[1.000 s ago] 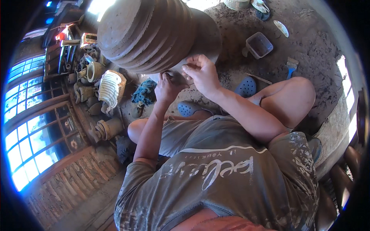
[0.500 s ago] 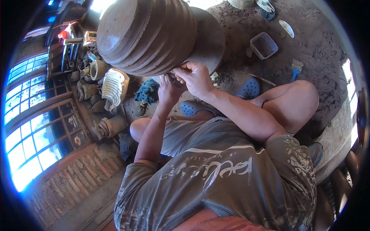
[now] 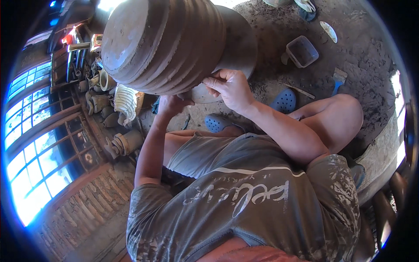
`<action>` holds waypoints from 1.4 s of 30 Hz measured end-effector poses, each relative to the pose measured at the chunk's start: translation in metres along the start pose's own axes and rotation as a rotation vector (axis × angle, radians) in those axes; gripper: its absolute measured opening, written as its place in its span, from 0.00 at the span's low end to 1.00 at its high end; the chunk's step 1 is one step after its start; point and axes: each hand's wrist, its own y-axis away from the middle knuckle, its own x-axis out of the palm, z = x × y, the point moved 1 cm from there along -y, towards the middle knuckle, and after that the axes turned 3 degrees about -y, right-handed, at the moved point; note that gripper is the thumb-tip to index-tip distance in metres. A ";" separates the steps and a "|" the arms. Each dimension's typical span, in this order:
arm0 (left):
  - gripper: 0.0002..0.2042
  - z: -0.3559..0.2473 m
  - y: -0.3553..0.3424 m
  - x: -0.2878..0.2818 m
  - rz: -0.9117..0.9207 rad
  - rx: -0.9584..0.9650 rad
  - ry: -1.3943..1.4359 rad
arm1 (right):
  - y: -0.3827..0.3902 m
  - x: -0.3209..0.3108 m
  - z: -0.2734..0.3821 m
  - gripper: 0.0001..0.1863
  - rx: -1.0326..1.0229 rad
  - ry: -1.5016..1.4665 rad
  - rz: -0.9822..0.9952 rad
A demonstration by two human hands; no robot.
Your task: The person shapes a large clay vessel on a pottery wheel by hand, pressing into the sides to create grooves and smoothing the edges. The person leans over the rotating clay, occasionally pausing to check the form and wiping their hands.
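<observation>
In the head view I see my two hands at the lower edge of a big ribbed clay pot [image 3: 170, 43], which stands just above them on a round wheel disc [image 3: 240, 43]. My right hand [image 3: 231, 89] is curled, its fingers bent against the base of the pot where it meets the disc; I cannot tell if it holds anything. My left hand [image 3: 172, 104] is pressed under the pot, partly hidden, so how far it is open I cannot tell. Just below the right hand lie two blue sandals [image 3: 283, 100] on the dirt floor [image 3: 366, 52]. Further up and right of it stands a small square tub [image 3: 302, 51].
</observation>
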 end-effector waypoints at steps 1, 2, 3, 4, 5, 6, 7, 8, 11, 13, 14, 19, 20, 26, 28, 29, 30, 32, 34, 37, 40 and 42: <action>0.44 0.007 0.000 -0.002 -0.010 0.045 -0.001 | 0.000 -0.001 0.003 0.11 0.002 0.010 0.009; 0.44 0.020 -0.003 0.000 -0.028 0.120 -0.045 | 0.000 -0.002 0.005 0.11 0.003 0.024 0.018; 0.43 0.023 -0.007 -0.002 -0.047 0.200 -0.087 | -0.001 -0.005 0.008 0.11 0.001 0.040 0.024; 0.43 0.027 -0.009 -0.003 -0.010 0.183 -0.102 | -0.002 -0.006 0.012 0.11 0.000 0.055 0.030; 0.42 0.031 -0.011 -0.004 0.026 0.166 -0.117 | -0.003 -0.008 0.015 0.10 -0.001 0.046 0.018; 0.41 0.033 -0.011 -0.007 0.061 0.144 -0.132 | -0.004 -0.008 0.021 0.09 -0.001 0.036 0.010; 0.41 0.041 -0.013 -0.005 0.047 0.184 -0.159 | -0.005 -0.008 0.026 0.08 -0.001 0.027 0.003; 0.40 0.051 -0.014 -0.001 0.033 0.222 -0.185 | -0.007 -0.011 0.029 0.08 -0.002 0.045 0.023; 0.40 0.047 -0.015 -0.005 -0.023 0.304 -0.240 | -0.017 -0.028 0.042 0.08 -0.044 0.157 0.065; 0.39 0.041 -0.014 -0.005 -0.043 0.288 -0.227 | -0.026 -0.045 0.047 0.09 -0.070 0.267 0.019; 0.40 0.041 -0.013 -0.004 -0.042 0.250 -0.201 | -0.032 -0.054 0.050 0.10 -0.084 0.321 -0.002; 0.48 0.032 -0.005 0.005 -0.114 0.148 -0.189 | -0.043 -0.080 0.085 0.13 -0.371 0.370 -0.248; 0.50 0.035 -0.003 0.011 -0.117 0.130 -0.177 | -0.040 -0.080 0.087 0.13 -0.396 0.408 -0.222; 0.51 -0.006 0.009 0.023 -0.091 -0.009 -0.289 | -0.031 -0.073 0.081 0.15 -0.253 0.363 -0.162; 0.48 -0.013 0.012 0.025 -0.101 -0.015 -0.280 | -0.030 -0.068 0.078 0.15 -0.353 0.474 -0.136; 0.48 -0.009 0.011 0.023 -0.089 -0.021 -0.280 | -0.033 -0.067 0.077 0.16 -0.361 0.543 -0.140; 0.48 0.000 0.010 0.019 -0.075 -0.024 -0.281 | -0.037 -0.067 0.076 0.14 -0.416 0.574 -0.152; 0.48 0.007 0.008 0.016 -0.072 -0.008 -0.294 | -0.045 -0.064 0.075 0.12 -0.524 0.639 -0.174; 0.49 0.009 0.010 0.015 -0.099 0.025 -0.318 | -0.046 -0.055 0.077 0.15 -0.551 0.640 -0.167; 0.48 0.004 0.011 0.032 -0.115 -0.027 -0.242 | -0.031 -0.041 0.074 0.18 -0.608 0.752 -0.174; 0.47 -0.011 0.010 0.037 -0.141 -0.009 -0.219 | -0.015 -0.022 0.039 0.14 -0.722 0.687 -0.296; 0.47 -0.025 0.011 0.038 -0.140 -0.063 -0.212 | 0.008 0.002 0.017 0.12 -0.733 0.565 -0.323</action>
